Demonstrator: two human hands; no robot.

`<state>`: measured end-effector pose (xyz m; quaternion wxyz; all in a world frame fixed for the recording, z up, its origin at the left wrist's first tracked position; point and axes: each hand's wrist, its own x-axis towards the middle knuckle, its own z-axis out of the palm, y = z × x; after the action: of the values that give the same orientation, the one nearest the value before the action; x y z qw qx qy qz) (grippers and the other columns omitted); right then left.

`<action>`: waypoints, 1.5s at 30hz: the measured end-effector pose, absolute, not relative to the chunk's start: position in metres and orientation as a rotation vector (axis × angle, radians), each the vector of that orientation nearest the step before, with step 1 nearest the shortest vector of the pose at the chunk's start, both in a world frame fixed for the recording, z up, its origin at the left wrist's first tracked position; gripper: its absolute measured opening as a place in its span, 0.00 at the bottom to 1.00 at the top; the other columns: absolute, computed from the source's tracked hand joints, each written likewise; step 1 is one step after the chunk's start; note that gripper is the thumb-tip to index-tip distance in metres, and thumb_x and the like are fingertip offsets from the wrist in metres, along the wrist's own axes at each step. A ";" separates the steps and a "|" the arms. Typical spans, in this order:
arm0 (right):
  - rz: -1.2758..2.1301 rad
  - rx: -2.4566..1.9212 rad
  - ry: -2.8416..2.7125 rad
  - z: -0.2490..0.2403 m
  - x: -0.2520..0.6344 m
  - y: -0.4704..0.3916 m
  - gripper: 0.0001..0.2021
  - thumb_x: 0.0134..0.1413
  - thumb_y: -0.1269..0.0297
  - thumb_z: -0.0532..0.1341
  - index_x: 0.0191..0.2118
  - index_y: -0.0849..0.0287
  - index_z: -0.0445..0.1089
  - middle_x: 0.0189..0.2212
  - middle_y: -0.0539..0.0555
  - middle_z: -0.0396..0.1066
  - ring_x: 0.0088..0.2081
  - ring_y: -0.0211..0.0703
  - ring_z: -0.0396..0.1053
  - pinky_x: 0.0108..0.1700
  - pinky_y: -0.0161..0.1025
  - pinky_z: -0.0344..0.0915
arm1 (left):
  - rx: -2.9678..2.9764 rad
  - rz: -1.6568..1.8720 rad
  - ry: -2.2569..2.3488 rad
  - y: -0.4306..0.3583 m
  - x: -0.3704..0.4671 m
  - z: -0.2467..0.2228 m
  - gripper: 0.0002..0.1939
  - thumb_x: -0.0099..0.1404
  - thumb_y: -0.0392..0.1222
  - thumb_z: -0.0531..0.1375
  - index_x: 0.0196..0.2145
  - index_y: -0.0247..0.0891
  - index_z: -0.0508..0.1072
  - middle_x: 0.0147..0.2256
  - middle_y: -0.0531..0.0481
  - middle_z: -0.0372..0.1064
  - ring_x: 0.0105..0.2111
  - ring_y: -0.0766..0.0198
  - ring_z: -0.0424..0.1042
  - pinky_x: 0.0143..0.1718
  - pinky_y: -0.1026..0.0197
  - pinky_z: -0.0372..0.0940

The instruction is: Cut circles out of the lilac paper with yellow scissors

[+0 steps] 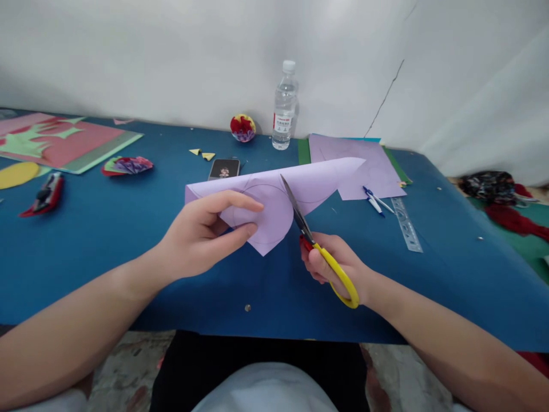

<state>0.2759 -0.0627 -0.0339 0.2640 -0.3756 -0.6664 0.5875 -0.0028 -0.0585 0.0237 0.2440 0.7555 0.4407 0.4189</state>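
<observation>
My left hand [214, 234] grips a sheet of purple paper [274, 214] between thumb and fingers, raised over the table. Circles are drawn on the sheet in thin line, and its upper edge curls over. Around the right side of one circle the paper is cut. In my right hand [332, 263] is a pair of scissors [341, 274] with yellow and red handles. Their dark blades point up and to the left, at the paper beside the circle's right edge. My right fingers are wrapped through the handles.
On the blue table [193, 309] stand a water bottle [283, 109] and a colourful paper ball [242, 127]. A phone [225, 169], a stapler [48, 193], pens [374, 201], a clear ruler [407, 226], a folded paper piece [127, 165] and coloured sheets [81, 149] lie around.
</observation>
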 end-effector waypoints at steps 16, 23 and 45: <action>1.566 -0.993 -1.788 -0.033 0.277 -0.065 0.34 0.61 0.23 0.59 0.32 0.54 0.63 0.22 0.44 0.54 0.22 0.36 0.52 0.24 0.37 0.49 | 2.003 1.208 1.080 -0.053 -0.003 0.023 0.11 0.63 0.34 0.67 0.44 0.41 0.81 0.39 0.52 0.83 0.17 0.75 0.60 0.14 0.68 0.54; 1.541 -1.003 -1.804 -0.032 0.277 -0.065 0.34 0.61 0.24 0.60 0.31 0.55 0.63 0.22 0.46 0.56 0.22 0.37 0.53 0.23 0.37 0.49 | 2.014 1.261 1.077 -0.053 -0.005 0.024 0.09 0.64 0.36 0.66 0.42 0.42 0.81 0.37 0.51 0.82 0.27 0.65 0.74 0.23 0.66 0.67; 1.547 -1.012 -1.814 -0.030 0.278 -0.065 0.34 0.62 0.25 0.61 0.29 0.55 0.61 0.22 0.45 0.56 0.21 0.34 0.53 0.22 0.36 0.49 | 1.995 1.276 1.100 -0.054 -0.009 0.024 0.08 0.65 0.38 0.67 0.43 0.44 0.80 0.39 0.50 0.82 0.32 0.59 0.77 0.28 0.60 0.70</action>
<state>0.2785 -0.0654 -0.0299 0.2723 -0.3760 -0.6739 0.5747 -0.0089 -0.0536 0.0239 0.2623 0.7372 0.4065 0.4717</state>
